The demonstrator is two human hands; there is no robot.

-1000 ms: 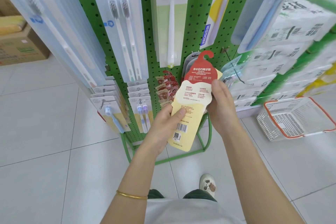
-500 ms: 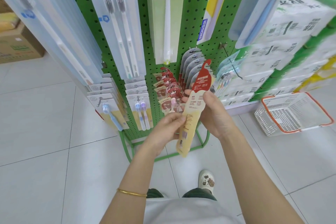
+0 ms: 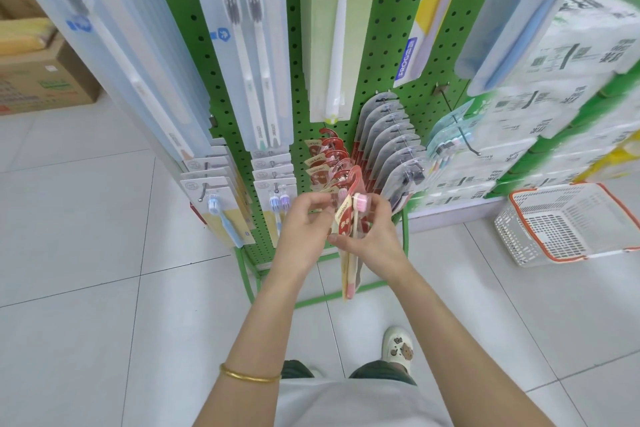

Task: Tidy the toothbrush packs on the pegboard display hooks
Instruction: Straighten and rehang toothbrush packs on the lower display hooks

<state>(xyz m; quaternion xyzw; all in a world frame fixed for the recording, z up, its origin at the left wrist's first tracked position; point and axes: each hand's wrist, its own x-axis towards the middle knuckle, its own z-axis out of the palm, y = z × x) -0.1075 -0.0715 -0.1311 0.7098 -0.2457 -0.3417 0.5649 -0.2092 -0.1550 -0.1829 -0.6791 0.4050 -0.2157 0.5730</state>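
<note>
Holding a red-and-cream toothbrush pack [image 3: 349, 218] nearly edge-on, just in front of the matching red packs [image 3: 325, 163] low on the green pegboard [image 3: 381, 45]. Right hand [image 3: 377, 239] wraps its middle; left hand [image 3: 304, 229] pinches its left edge. Judgement: oriented top-up for rehanging in that row.

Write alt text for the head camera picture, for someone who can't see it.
A left hand and right hand hold a red-and-cream toothbrush pack edge-on in front of matching packs hanging on a green pegboard. A white basket sits on the floor to the right.
</note>
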